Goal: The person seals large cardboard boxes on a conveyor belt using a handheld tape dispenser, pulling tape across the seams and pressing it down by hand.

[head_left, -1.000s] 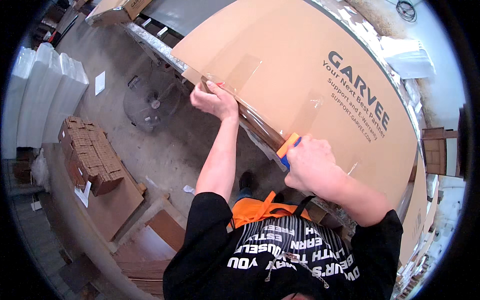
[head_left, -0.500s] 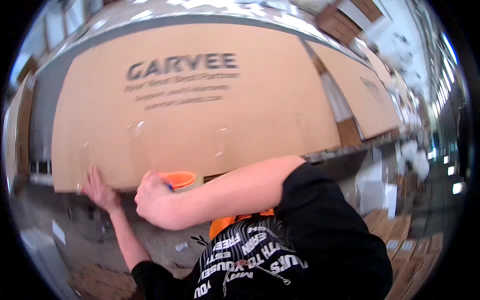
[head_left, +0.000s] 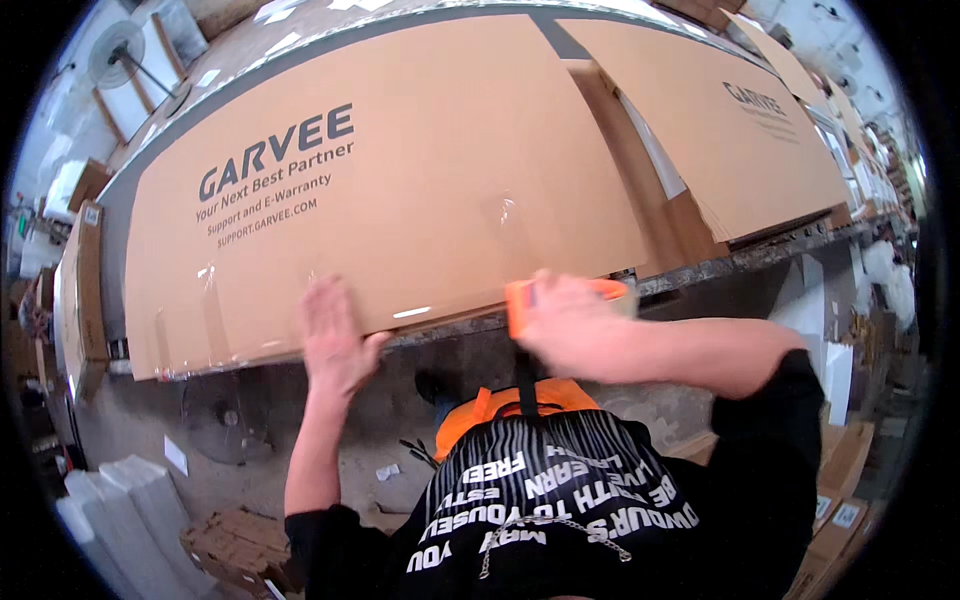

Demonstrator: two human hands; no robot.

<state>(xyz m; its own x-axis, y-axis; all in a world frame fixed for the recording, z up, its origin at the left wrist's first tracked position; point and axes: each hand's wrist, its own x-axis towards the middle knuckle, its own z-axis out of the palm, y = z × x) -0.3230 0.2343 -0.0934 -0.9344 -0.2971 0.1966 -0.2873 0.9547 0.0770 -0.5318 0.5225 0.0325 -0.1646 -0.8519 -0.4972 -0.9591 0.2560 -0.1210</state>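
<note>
A large flat brown cardboard box (head_left: 430,190) with dark print lies in front of me. Short strips of clear tape (head_left: 210,285) cross its near edge. My left hand (head_left: 335,330) rests spread on that edge, fingers on the top face and thumb out to the side. At the right end of the same edge, my right hand (head_left: 568,315) grips an orange tape dispenser (head_left: 518,308). Part of the dispenser is hidden by my fingers, and the hand is slightly blurred.
A second cardboard box (head_left: 700,120) with a raised flap sits to the right on the conveyor-like bench (head_left: 745,262). More cartons (head_left: 85,290) stand at the left. A fan (head_left: 118,55) stands at the far left; flat cartons (head_left: 240,550) lie on the floor.
My right hand has moved right with the tape dispenser, away from my left hand. The left hand has shifted right along the box edge. The view has turned and sharpened.
</note>
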